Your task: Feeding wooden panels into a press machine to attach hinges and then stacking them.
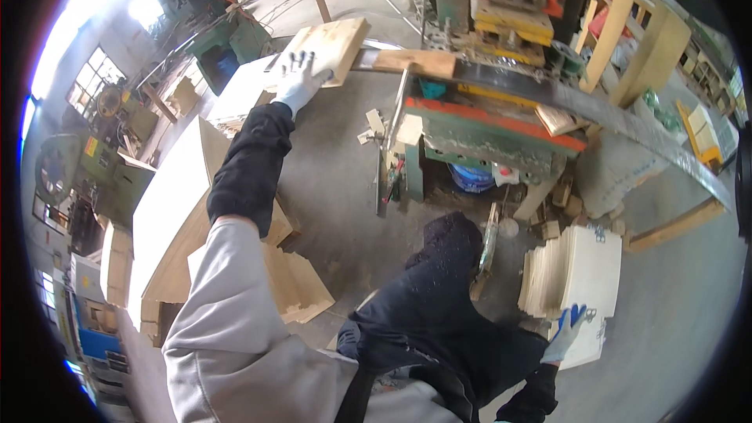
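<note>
Two gloved hands: left hand [300,82] extended well forward; right hand [565,335] low at the person's right side.
Left hand: fingers spread on the upper face of a thick wooden board [338,43], not clenched; whether the thumb bears on its edge cannot be told.
Wooden board: ahead and to the left, just beside a brown plank [419,61]; its support from beneath is hidden.
Board handling: probably stiff, moderately heavy and little inclined to slip under a glove; the opposite long edges should give the surest hold, though sawn corners may splinter.
Right hand: blue-coated fingers at the near part of a stack of cream panels [594,270]; grip or mere contact cannot be told.
Panel handling: each thin layer is likely light and slightly flexible, the whole heavy; best taken by the edges, as layers may slide.
Edges: a green-and-red machine table [501,141] stands ahead, a long metal strip [627,110] running out rightward; a large pile of pale boards [180,204] bounds the left.
Open room: grey floor [337,188] between pile and machine table offers passage; wood offcuts [374,121] lie near the table's left end.
</note>
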Motion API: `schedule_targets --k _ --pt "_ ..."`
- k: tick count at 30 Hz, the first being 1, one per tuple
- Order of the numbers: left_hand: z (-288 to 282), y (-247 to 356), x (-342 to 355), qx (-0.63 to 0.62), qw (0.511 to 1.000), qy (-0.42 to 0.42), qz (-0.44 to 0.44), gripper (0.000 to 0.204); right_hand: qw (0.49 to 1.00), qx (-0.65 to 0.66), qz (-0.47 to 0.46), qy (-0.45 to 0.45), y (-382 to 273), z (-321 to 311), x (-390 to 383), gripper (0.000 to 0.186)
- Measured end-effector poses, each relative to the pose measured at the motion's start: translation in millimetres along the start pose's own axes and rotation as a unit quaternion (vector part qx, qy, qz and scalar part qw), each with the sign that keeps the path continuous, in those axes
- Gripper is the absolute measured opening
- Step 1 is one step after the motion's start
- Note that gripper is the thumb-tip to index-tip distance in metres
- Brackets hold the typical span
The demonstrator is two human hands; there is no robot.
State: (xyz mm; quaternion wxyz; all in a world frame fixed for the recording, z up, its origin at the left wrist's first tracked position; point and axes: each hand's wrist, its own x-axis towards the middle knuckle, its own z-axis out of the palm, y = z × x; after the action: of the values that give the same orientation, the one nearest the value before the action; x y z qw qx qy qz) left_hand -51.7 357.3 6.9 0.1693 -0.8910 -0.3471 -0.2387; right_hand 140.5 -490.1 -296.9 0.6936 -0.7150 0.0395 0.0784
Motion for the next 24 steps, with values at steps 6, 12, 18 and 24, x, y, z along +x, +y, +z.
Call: schedule_targets --k 6,12,18,24 --pt "-9 44 19 0.05 0.984 -0.111 0.129 0.058 0.981 -0.029 -0.114 -0.151 -150 184 -15 0.065" --pt "-77 5 11 0.139 0.949 0.012 0.282 0.033 0.936 -0.006 -0.092 -0.339 -218 294 -95 0.057" --pt "-211 72 -66 -0.463 0.848 0.182 -0.183 0.011 0.853 0.061 0.007 -0.518 -220 336 -157 0.051" --pt "-187 235 -198 -0.809 0.495 0.107 -0.299 0.029 0.899 0.329 -0.006 -0.288 -195 332 -175 0.047"
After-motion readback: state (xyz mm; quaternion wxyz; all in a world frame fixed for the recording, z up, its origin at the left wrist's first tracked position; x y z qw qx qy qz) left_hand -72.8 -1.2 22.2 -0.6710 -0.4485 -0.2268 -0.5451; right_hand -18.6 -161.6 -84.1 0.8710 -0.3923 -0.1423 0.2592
